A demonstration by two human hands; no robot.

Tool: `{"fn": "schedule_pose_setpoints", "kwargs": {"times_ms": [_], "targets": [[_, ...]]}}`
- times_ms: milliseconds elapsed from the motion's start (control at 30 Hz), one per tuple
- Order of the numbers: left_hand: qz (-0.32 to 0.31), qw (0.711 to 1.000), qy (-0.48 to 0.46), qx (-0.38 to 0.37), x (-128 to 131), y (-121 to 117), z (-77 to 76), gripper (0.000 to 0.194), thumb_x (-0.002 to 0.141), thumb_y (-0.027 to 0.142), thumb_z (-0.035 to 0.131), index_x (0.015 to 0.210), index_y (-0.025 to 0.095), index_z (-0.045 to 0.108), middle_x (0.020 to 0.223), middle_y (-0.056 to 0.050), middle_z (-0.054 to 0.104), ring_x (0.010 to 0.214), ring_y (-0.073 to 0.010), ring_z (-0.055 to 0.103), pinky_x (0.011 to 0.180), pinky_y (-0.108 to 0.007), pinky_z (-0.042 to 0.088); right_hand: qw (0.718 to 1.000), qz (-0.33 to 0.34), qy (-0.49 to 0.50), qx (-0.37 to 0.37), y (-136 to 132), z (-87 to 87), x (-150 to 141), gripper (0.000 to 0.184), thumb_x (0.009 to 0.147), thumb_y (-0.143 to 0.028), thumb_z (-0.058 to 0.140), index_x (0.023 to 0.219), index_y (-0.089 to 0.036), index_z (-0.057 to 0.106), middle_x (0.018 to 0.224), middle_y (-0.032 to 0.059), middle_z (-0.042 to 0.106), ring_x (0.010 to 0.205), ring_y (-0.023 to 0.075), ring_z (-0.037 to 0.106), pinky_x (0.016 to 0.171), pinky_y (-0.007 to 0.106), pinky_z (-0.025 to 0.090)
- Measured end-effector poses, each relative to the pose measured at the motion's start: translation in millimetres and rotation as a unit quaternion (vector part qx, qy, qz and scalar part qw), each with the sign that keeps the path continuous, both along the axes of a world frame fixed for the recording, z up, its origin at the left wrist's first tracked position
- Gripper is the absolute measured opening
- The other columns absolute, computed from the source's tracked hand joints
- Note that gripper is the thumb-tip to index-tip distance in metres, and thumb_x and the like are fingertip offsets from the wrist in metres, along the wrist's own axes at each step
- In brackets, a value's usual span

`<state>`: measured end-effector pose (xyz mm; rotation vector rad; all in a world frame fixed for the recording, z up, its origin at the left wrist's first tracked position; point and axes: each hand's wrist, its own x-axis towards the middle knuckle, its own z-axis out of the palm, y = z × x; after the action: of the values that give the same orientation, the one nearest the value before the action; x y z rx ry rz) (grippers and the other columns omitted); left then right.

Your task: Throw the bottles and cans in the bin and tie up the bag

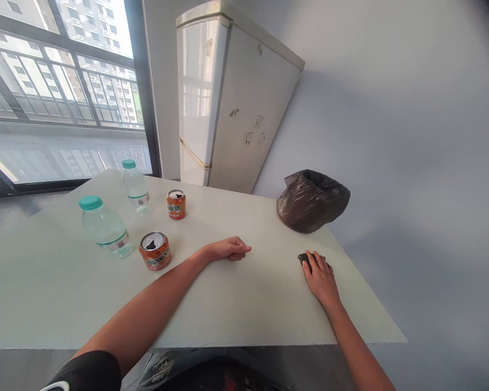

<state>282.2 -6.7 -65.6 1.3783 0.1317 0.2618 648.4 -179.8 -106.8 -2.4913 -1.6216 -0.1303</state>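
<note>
My left hand [231, 248] rests on the white table in a loose fist, thumb pointing right, with nothing showing in it. Over a small flat black object [304, 258] lies my right hand [321, 277], fingers draped across it and thumb at its near side; most of the object is hidden, so its kind is unclear. Left of my left forearm stands an opened orange drink can [155, 251], and a second orange can [176, 205] is farther back. Two clear bottles with teal caps, a nearer bottle [106, 228] and a farther bottle [136, 187], stand upright beside them.
A dark plastic bag [309, 202], its mouth open upward, stands at the table's right rear edge. Behind the white table [236, 309] is a white fridge [252, 103]. A wall runs along the right; a large window [61, 81] is at the left.
</note>
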Motion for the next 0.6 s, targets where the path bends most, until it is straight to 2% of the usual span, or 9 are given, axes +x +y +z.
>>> {"fn": "schedule_pose_setpoints", "kwargs": {"times_ms": [133,200,267,367,467,533,600], "targets": [[0.001,1.0,0.0,0.009,-1,0,-0.5,0.066,0.096,0.057,0.069,0.057,0.022,0.028,0.056,0.008,0.021,0.052,-0.008,0.016,0.056,-0.032,0.009,1.0,-0.009,0.012,0.025,-3,6.8,-8,0.07,0.106,-0.057,0.022,0.161,-0.021,0.046,0.171,0.0153,0.037,0.159,0.0396,0.031,0.122,0.075,0.024],[0.002,1.0,-0.001,0.011,-1,0,0.6,0.066,0.095,0.057,0.069,0.057,0.022,0.028,0.055,0.007,0.021,0.052,-0.0081,0.016,0.056,-0.033,0.009,0.996,-0.01,-0.004,0.089,-5,12.7,-13,0.07,0.106,-0.058,0.026,0.161,-0.019,0.045,0.169,0.0195,0.037,0.16,0.0425,0.027,0.117,0.083,0.021],[0.002,1.0,0.001,0.013,-1,-1,2.1,0.067,0.095,0.058,0.069,0.057,0.022,0.027,0.055,0.007,0.022,0.052,-0.0081,0.016,0.056,-0.032,0.01,0.985,0.007,-0.027,0.171,-6,18.2,-18,0.064,0.107,-0.053,0.029,0.156,-0.017,0.047,0.166,0.0222,0.042,0.159,0.0428,0.029,0.115,0.086,0.017],[-0.002,1.0,0.002,0.021,-1,-1,3.5,0.066,0.096,0.057,0.068,0.057,0.022,0.028,0.054,0.007,0.023,0.052,-0.0081,0.016,0.056,-0.032,0.01,0.966,0.062,-0.035,0.248,-7,21.8,-25,0.05,0.108,-0.043,0.032,0.144,-0.017,0.053,0.154,0.0223,0.055,0.154,0.0396,0.04,0.119,0.082,0.018],[0.003,1.0,-0.004,0.026,-1,-1,3.4,0.066,0.096,0.057,0.068,0.056,0.022,0.029,0.055,0.007,0.022,0.052,-0.0082,0.016,0.056,-0.032,0.01,0.957,0.101,-0.035,0.269,-5,26.3,-29,0.042,0.107,-0.04,0.038,0.139,-0.018,0.054,0.149,0.021,0.06,0.149,0.0378,0.047,0.12,0.077,0.026],[0.01,0.999,-0.009,0.03,-1,-2,3.4,0.066,0.094,0.058,0.069,0.056,0.022,0.028,0.055,0.007,0.022,0.052,-0.0083,0.016,0.056,-0.032,0.01,0.951,0.114,-0.049,0.284,-2,39.8,-29,0.041,0.106,-0.04,0.041,0.139,-0.018,0.054,0.148,0.0211,0.06,0.145,0.0373,0.05,0.12,0.074,0.03],[0.011,0.999,-0.01,0.045,-1,-3,4.2,0.067,0.093,0.059,0.07,0.056,0.022,0.029,0.054,0.006,0.023,0.053,-0.0084,0.015,0.056,-0.032,0.009,0.938,0.117,-0.072,0.318,7,66.9,-27,0.042,0.106,-0.041,0.045,0.139,-0.016,0.054,0.145,0.0217,0.061,0.139,0.0368,0.055,0.121,0.069,0.032]]}}
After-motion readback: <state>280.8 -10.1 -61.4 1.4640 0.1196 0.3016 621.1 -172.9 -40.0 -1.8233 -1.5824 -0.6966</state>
